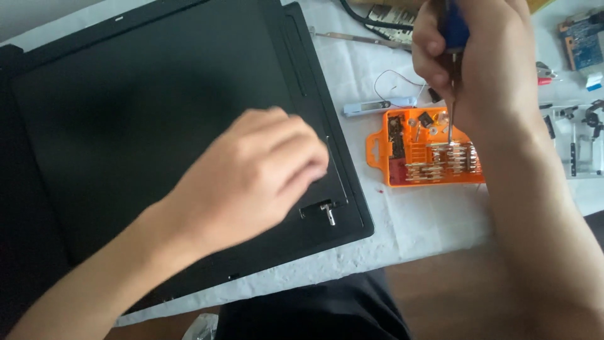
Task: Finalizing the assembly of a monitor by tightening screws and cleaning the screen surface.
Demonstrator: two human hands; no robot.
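Crowded right side, open white cloth below

From the orange bit case [402,173], bare cloth [428,220] lies at six o'clock; loose parts [579,135] crowd three o'clock, the black panel [126,107] blocks nine.

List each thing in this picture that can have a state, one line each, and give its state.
Left hand: loosely curled, resting on the black panel.
Right hand: shut on the screwdriver.
Screwdriver: upright, tip down in the bit case.
Orange bit case: open, bits in rows.
Black panel: flat on the table.
Metal hinge: exposed.

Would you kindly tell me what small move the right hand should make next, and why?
Probably lift the blue-handled screwdriver straight up: the right hand holds its tip in the orange plastic bit case, while the left hand rests on the black flat panel.
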